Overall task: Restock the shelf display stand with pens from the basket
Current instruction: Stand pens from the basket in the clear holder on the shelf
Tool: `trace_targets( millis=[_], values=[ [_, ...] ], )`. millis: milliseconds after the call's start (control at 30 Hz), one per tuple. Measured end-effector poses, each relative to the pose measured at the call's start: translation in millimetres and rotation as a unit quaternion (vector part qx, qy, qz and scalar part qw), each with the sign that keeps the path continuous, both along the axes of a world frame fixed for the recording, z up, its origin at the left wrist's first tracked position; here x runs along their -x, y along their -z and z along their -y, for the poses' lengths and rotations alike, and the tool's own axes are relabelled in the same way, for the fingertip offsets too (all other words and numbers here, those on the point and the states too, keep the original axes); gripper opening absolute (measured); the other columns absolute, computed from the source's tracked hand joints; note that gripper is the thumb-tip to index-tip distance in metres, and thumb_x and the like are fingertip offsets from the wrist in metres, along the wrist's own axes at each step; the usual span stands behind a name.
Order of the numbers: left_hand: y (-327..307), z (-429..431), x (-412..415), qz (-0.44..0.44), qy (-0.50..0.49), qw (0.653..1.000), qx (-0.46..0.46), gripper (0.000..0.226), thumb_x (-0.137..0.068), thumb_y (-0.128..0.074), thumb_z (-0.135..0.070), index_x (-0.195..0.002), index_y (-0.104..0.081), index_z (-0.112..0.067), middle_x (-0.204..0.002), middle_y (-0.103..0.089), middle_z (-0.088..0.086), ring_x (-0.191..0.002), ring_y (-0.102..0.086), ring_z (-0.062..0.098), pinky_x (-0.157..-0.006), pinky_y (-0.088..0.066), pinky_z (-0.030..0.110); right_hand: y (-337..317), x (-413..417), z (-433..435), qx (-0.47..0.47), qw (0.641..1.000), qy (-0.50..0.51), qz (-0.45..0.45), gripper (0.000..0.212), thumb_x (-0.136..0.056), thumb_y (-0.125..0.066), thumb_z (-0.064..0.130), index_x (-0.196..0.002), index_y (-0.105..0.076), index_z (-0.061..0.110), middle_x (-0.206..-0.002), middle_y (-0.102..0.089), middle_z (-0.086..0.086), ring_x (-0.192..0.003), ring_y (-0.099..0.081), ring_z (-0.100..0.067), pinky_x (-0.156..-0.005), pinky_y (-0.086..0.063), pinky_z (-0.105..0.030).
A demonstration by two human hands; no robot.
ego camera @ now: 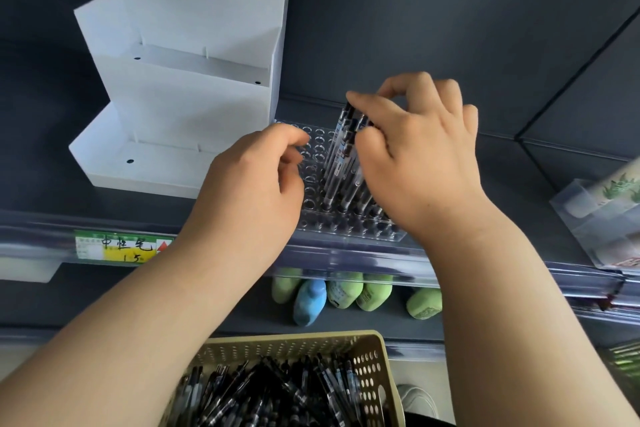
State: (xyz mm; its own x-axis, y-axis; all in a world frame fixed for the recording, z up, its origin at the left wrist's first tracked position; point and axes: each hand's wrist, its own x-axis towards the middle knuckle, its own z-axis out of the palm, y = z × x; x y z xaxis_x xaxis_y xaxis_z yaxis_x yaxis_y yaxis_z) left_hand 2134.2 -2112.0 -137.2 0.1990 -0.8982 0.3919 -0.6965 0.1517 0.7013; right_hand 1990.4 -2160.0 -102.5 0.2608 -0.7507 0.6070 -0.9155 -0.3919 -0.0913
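Standing just behind the person, the nearest thing at six o'clock is a tan plastic basket (375, 357), its walls punched with rows of round holes, heaped with loose pens (277, 392) with slim dark-and-clear barrels lying every which way.

Beyond it, on a lower shelf, squat matte bottles (374, 295) lie on their sides, most pale green, one blue.

Above them runs a glossy clear strip along the shelf edge, holding a green and yellow price label (121, 248) at eight o'clock, handwritten in black.

At the centre, both bare forearms reach up to a clear acrylic display stand (346, 229), a flat block drilled with a grid of round sockets, sitting at the front of the shelf. The left hand (249, 184) hovers over the stand's left part, fingers curled inward; whether it holds anything I cannot tell. The right hand (422, 163) grasps a tight cluster of upright pens (341, 163), thumb laid across their dark caps and fingers curved behind them, their lower ends down in sockets at the stand's right half. They lean slightly.

At ten o'clock, touching the stand's far left corner, rises a white stepped organizer (180, 107), smooth and boxy, with shallow tiers.

At three o'clock sits a frosted clear box (588, 211).

Behind everything is a matte dark blue-grey back panel (415, 10).
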Motion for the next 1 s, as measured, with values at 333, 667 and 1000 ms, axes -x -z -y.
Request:
trace_targets(
  millis=[333,667,1000],
  values=[
    [13.6,-45.0,-4.1,0.173,0.05,0.982,-0.05,0.032,-0.092,-0.048,-0.012,-0.123,-0.055,-0.018,-0.114,-0.06,0.004,-0.098,-0.057,0.026,-0.076,-0.046,0.035,47.5,5.4,-84.3,-0.012,0.996,-0.072,-0.048,0.043,-0.077,-0.04,0.027,-0.11,-0.067,0.02,-0.104,-0.059,-0.001,-0.091,-0.05,-0.026,-0.071,-0.033,-0.034],
    [90.4,-151.4,9.6,0.259,0.051,0.917,-0.3,0.034,-0.095,-0.036,-0.02,-0.125,-0.047,-0.032,-0.121,-0.055,-0.008,-0.107,-0.056,0.018,-0.08,-0.048,0.034,157.3,19.3,-210.7,-0.407,0.907,0.069,-0.085,0.039,-0.071,-0.042,0.039,-0.094,-0.07,0.026,-0.096,-0.061,-0.002,-0.089,-0.062,-0.028,-0.071,-0.052,-0.041],
    [142.4,-210.7,22.6,0.225,0.071,0.866,-0.441,0.043,-0.088,-0.039,0.0,-0.122,-0.052,-0.023,-0.123,-0.055,0.002,-0.106,-0.056,0.022,-0.087,-0.05,0.036,174.0,37.7,-242.0,-0.537,0.831,0.114,-0.091,0.04,-0.093,-0.036,0.036,-0.128,-0.052,0.023,-0.131,-0.046,-0.005,-0.123,-0.037,-0.026,-0.102,-0.03,-0.036]
  ],
)
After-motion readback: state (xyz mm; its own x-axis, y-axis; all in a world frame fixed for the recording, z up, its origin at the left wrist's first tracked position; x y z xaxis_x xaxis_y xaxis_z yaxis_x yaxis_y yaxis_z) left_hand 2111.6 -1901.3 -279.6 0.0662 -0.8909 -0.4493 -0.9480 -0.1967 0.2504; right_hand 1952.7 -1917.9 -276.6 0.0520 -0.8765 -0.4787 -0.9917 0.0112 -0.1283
